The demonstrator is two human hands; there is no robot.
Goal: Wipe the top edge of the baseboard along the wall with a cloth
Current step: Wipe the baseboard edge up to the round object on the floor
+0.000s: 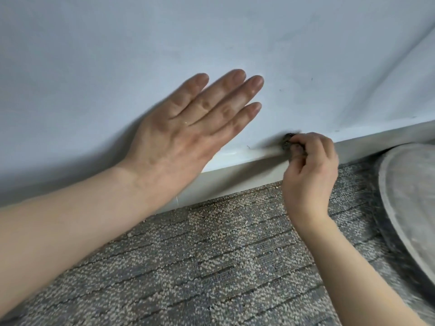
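**While the Left Palm Is Laid on the Wall, a Dark Cloth Is Held to the Baseboard's Top Edge**

Where the head view looks down at the foot of the wall, the cloth is seen at the very tip of the right hand. It is pinched between the curled fingers and the thumb, so this grip is clenched around it. Most of the cloth is buried inside the grip. Only a small rounded wad is left showing beyond the fingertips, on their upper left side. That wad is pressed into the corner where the wall meets the top edge of the baseboard. The wrist below it is angled up from the carpet.

The cloth is seen as dark grey and bunched into a lump. Its weave cannot be made out, because that part of the picture is blurred.

The left hand is laid flat against the wall, well to the left of the cloth. Its fingers are straight and close together, and nothing is held in it. Its heel is placed just above the baseboard's top edge.

The baseboard is pale and plain, and it runs slantwise across the picture. A round grey disc is seen lying on the mottled grey carpet at the right, its rim close to the baseboard.
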